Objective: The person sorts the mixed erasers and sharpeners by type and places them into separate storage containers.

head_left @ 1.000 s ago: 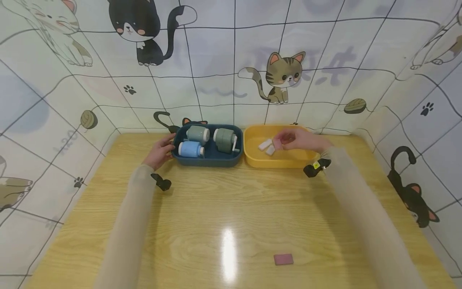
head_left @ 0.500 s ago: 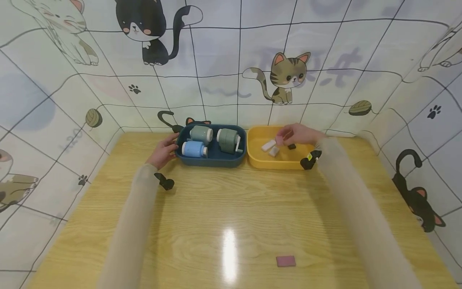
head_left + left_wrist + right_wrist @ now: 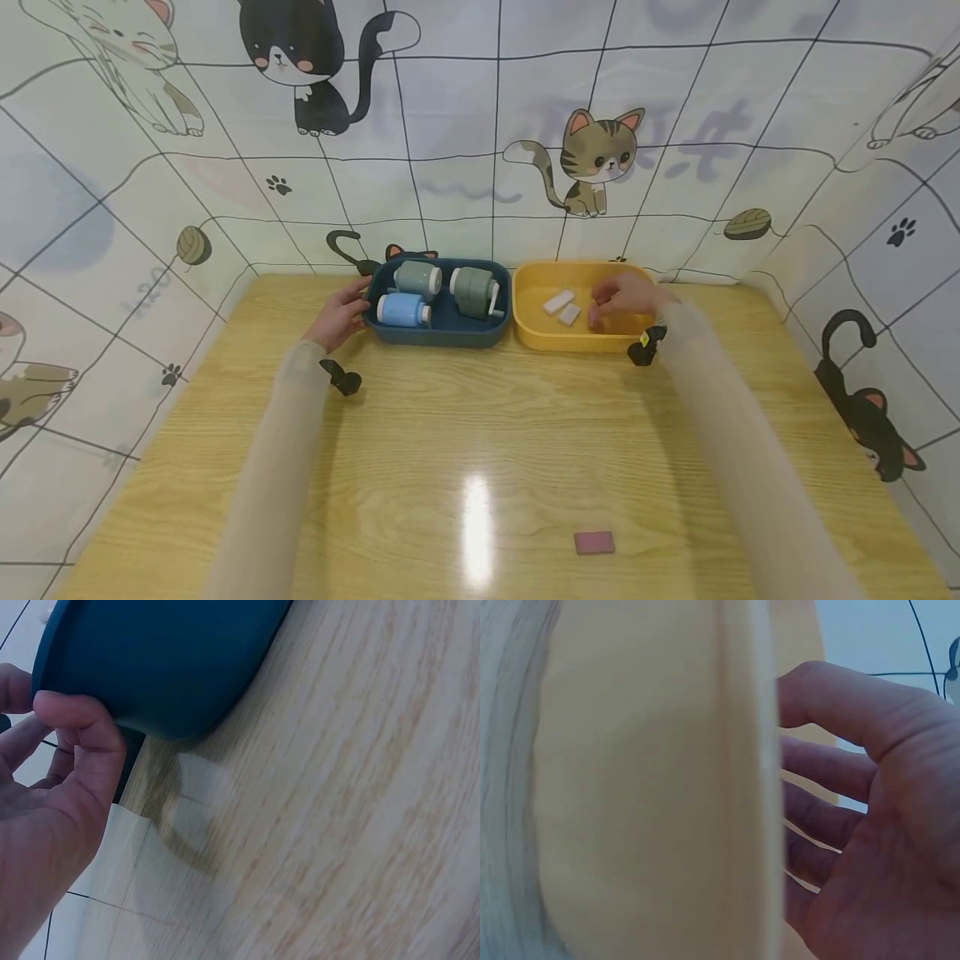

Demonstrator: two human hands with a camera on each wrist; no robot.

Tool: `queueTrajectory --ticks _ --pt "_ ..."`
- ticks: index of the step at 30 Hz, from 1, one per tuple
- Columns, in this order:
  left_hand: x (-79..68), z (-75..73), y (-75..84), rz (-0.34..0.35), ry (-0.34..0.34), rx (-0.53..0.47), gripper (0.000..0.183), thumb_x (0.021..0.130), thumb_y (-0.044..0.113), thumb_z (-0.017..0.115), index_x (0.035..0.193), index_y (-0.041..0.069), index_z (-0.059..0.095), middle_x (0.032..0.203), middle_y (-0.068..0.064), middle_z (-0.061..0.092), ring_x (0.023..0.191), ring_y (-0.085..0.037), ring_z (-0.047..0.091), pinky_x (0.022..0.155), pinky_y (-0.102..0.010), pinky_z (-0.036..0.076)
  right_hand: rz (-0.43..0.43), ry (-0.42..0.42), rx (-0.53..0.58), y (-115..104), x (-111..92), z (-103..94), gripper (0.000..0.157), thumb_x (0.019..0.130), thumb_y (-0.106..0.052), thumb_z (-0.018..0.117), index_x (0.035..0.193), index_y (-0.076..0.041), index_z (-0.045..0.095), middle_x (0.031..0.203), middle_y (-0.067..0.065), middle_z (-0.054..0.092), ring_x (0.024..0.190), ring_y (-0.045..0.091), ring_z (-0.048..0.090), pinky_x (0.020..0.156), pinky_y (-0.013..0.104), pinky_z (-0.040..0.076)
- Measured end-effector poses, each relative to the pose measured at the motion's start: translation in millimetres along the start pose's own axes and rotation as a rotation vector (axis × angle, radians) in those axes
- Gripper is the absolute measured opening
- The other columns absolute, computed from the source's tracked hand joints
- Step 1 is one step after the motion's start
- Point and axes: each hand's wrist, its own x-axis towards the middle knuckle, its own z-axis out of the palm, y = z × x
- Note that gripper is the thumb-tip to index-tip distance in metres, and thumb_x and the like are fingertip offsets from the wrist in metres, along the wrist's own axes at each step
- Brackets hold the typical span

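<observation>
My left hand [image 3: 339,317] holds the left end of a dark blue bin [image 3: 442,336]. In the left wrist view, its thumb sits at the bin's rim with the fingers beside it. Two grey-green crank-handled pencil sharpeners [image 3: 472,292] and a light blue one [image 3: 402,310] lie inside. My right hand [image 3: 628,296] reaches into the yellow bin [image 3: 570,342], pinching a small pink block [image 3: 594,317] low over its floor. Two small white blocks [image 3: 558,301] lie to its left. In the right wrist view, the yellow wall [image 3: 660,787] hides the fingertips.
A flat pink rectangular piece [image 3: 594,542] lies alone near the front of the wooden table [image 3: 390,433]. Both bins stand side by side at the back, close to the cat-patterned wall covering [image 3: 450,167]. More of this covering rises at both sides.
My right hand has moved slightly right and lower in the yellow bin with the pink block. A small dark piece visible half a second ago is now hidden. My left hand stays at the blue bin.
</observation>
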Motion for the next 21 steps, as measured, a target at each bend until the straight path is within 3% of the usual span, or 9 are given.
queueTrajectory --ticks 6,13,21 --pt "0.2 0.4 0.3 0.011 -0.005 -0.029 0.056 0.101 -0.001 0.037 0.154 0.008 0.023 0.116 -0.007 0.04 0.085 -0.011 0.047 0.066 -0.023 0.043 0.037 0.018 0.103 6 -15 2.7 0.045 0.09 -0.015 0.068 0.126 0.01 0.055 0.126 0.026 0.054 0.116 0.038 0.049 0.1 0.054 0.034" --pt "0.2 0.7 -0.4 0.019 -0.002 -0.035 0.056 0.1 -0.002 0.037 0.154 0.006 0.022 0.114 -0.008 0.04 0.083 -0.011 0.046 0.065 -0.025 0.042 -0.014 0.037 0.167 16 -26 3.9 0.04 0.093 -0.013 0.064 0.126 0.008 0.055 0.128 0.026 0.052 0.117 0.038 0.048 0.098 0.053 0.035" --pt "-8.1 3.1 10.7 0.002 -0.013 -0.068 0.056 0.1 -0.005 0.037 0.153 0.005 0.022 0.118 -0.01 0.041 0.084 -0.012 0.048 0.069 -0.027 0.044 -0.016 0.063 0.136 15 -29 9.5 0.04 0.092 -0.019 0.066 0.125 0.004 0.058 0.124 0.021 0.056 0.111 0.034 0.054 0.093 0.046 0.042"
